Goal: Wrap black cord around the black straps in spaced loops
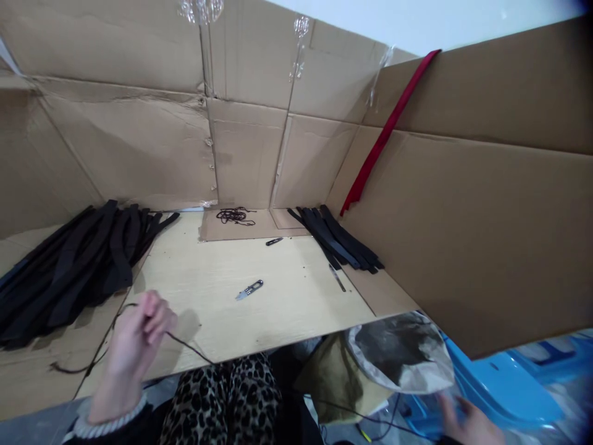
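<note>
So, the left hand (136,343) is raised at the near edge of a pale wooden board (296,290), its fingers (157,315) closed and pinching a thin dark cord (188,347). The cord runs out on both sides of the grip, with one length trailing down over the cardboard at the left. The right hand (467,423) sits low in the corner, near a blue plastic object (500,389) and a crumpled bag (398,352). It is blurred and cut off, so I cannot tell whether it is open or closed.

On the board lie small snips (249,289), with a second, smaller-looking pair (274,241) toward the back and a thin metal blade (337,278) just beside a pile of black straps (333,238). A bigger heap of black straps (69,272) spreads across the cardboard at the left. A tangle of dark cord (235,216) rests on a cardboard sheet (241,227) at the back.

Cardboard panels (245,148) form the walls, joined with clear tape (300,37), and a red strip (384,130) leans against the right panel. Leopard-print trousers (227,402) show below the board.
</note>
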A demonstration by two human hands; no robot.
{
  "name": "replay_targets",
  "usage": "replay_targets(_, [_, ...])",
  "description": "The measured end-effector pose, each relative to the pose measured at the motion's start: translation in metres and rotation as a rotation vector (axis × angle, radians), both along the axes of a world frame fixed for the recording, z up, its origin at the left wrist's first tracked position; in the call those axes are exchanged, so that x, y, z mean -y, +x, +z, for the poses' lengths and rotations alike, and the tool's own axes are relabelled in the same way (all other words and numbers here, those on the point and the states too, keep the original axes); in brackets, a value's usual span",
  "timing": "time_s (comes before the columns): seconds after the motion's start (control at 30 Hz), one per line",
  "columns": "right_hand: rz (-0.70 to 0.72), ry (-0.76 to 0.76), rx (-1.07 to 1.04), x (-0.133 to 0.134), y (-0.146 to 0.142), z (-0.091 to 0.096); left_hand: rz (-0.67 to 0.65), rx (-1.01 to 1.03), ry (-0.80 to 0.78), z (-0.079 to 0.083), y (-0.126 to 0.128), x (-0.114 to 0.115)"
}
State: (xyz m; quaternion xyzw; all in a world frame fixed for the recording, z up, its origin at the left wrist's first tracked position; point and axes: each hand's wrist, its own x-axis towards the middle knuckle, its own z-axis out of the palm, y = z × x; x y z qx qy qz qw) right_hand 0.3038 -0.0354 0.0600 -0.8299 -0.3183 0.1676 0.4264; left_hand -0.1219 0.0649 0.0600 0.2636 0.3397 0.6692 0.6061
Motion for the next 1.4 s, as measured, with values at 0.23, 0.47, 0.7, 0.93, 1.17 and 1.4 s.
replay_targets(0.23, [0.806,0.001,-0.616,-0.054,-0.159,-0.054,-0.673,-0.039,-0.137,-0.018,0.1,0.038])
replay_targets(0.47, [0.952,0.031,-0.571,-0.04,-0.189,-0.061,-0.435,0.048,-0.122,-0.012,0.089,0.04])
replay_targets(0.7, [0.403,0.112,-0.18,-0.009,-0.053,-0.079,-0.005,0.115,-0.184,0.0,0.025,0.017])
replay_targets(0.93, [0.4,0.185,-0.025,0.003,-0.053,-0.093,-0.24,-0.329,-0.04,-0.006,0.083,0.02])
replay_targets(1.17, [0.884,0.593,0.086,-0.017,-0.131,-0.025,-0.408,-0.597,0.041,-0.001,0.134,0.033])
replay_targets(1.4, [0.782,0.523,-0.722,-0.037,-0.161,-0.034,-0.446,-0.49,0.094,-0.001,0.148,0.04])
